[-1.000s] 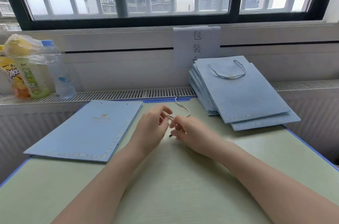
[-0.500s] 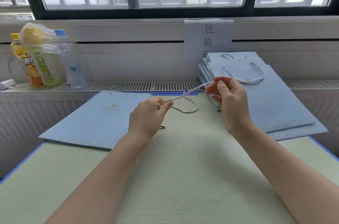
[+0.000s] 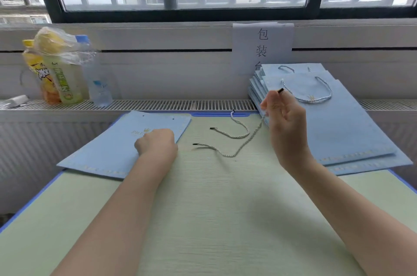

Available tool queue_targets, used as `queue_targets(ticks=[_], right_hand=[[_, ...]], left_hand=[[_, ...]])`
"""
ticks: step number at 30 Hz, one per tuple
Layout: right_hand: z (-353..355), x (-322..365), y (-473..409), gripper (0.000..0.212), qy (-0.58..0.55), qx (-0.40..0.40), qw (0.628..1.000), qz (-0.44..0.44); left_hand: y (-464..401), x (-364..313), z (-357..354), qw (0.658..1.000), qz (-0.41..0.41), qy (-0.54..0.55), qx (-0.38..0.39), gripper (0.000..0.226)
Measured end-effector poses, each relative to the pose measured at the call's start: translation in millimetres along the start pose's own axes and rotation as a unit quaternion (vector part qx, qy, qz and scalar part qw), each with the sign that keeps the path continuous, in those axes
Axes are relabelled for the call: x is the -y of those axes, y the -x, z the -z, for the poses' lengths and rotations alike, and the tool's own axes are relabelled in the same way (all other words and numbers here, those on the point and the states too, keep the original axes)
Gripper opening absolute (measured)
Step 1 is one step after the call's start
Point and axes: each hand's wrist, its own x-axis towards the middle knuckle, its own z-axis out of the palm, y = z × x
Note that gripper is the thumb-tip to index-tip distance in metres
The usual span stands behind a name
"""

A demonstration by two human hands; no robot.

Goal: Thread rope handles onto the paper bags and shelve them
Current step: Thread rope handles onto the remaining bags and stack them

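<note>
A flat light-blue paper bag (image 3: 108, 151) without handles lies on the left of the green table (image 3: 214, 208). My left hand (image 3: 158, 143) rests on the bag's right edge with its fingers curled under and hidden. My right hand (image 3: 286, 122) is raised and pinches one end of a twisted white rope (image 3: 237, 151), whose black tip sticks up above the fingers. The rope hangs down to the table, its other end lying free. A second rope (image 3: 239, 134) lies loose behind it. To the right lies a stack of blue bags (image 3: 338, 129) fitted with rope handles.
Several drink bottles under a plastic bag (image 3: 63, 72) stand on the slatted ledge (image 3: 180, 105) at the back left. A paper sign (image 3: 262, 45) is stuck to the wall behind the stack. The table's blue rim runs along both sides.
My left hand let go of the rope and moved left onto the flat bag. My right hand rose with the rope's end, and the freed end dropped to the table.
</note>
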Motion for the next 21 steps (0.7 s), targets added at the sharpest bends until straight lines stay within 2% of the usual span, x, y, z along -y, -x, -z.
queue_targets(ticks=[2,5,7,9,12,15,18,20,21], right_hand=[[-2.3,0.9,3.6,0.033,-0.009,0.026,1.0,-0.014],[-5.3,-1.7,8.6,0.03,-0.016,0.096,0.994,-0.055],[-4.8,-8.0,8.3,0.027,-0.006,0.135,0.987,-0.089],[-3.2,-17.0,7.8,0.026,0.005,0.168,0.977,-0.132],[-1.1,-30.2,6.7,0.025,0.031,0.205,0.961,-0.184],[1.2,-29.4,4.1,0.026,0.045,0.207,0.956,-0.204],[4.0,-18.3,-0.1,0.026,0.017,0.174,0.957,-0.233],[6.5,-12.3,-4.6,0.028,-0.083,0.153,0.94,-0.294],[8.1,-9.8,-6.9,0.029,-0.163,0.149,0.916,-0.335]], left_hand=[[7.0,-5.3,4.9,0.998,-0.037,-0.048,-0.03,0.007],[16.6,-9.9,14.2,0.994,-0.059,-0.033,-0.088,0.024],[24.9,-11.3,29.2,0.987,-0.061,0.001,-0.148,0.031],[37.3,-13.9,49.7,0.976,-0.064,0.035,-0.205,0.027],[54.2,-14.2,85.6,0.946,-0.083,0.114,-0.292,0.021],[61.7,-2.6,121.0,0.907,-0.122,0.222,-0.337,0.023],[69.5,11.3,151.5,0.879,-0.136,0.331,-0.315,0.024],[71.5,16.9,158.5,0.873,-0.116,0.407,-0.243,0.026],[71.9,18.5,157.3,0.866,-0.105,0.453,-0.181,0.026]])
